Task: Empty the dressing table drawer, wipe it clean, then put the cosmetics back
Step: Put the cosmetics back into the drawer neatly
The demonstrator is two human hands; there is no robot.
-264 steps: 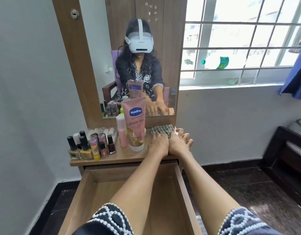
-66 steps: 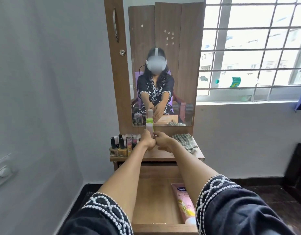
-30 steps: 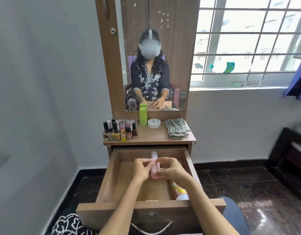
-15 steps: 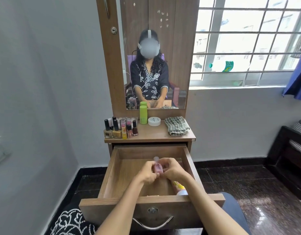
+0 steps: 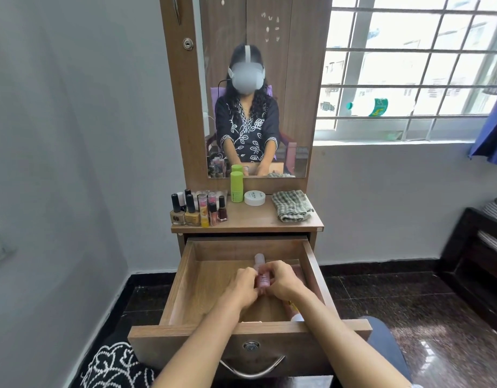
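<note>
The wooden drawer (image 5: pixel 174 287) stands pulled out below the dressing table top (image 5: pixel 250 222). Inside it, my left hand (image 5: pixel 243 285) and my right hand (image 5: pixel 281 281) both grip a small pink bottle (image 5: pixel 261 271) with a pale cap, held low over the drawer floor. The pink Vaseline tube (image 5: pixel 293 310) lies along the drawer's right side, mostly hidden under my right forearm. On the table top stand several nail polish bottles (image 5: pixel 190 210), a green bottle (image 5: pixel 236 187), a white round jar (image 5: pixel 254 198) and a folded checked cloth (image 5: pixel 292 205).
A mirror (image 5: pixel 255 88) rises behind the table top. The grey wall is close on the left. A barred window (image 5: pixel 409 60) is at the right, with dark furniture (image 5: pixel 477 264) at the far right. My knee (image 5: pixel 387 345) is just past the drawer front.
Both hands carried the pink bottle from the table top down into the drawer. In the last half second they sank slightly lower with it.
</note>
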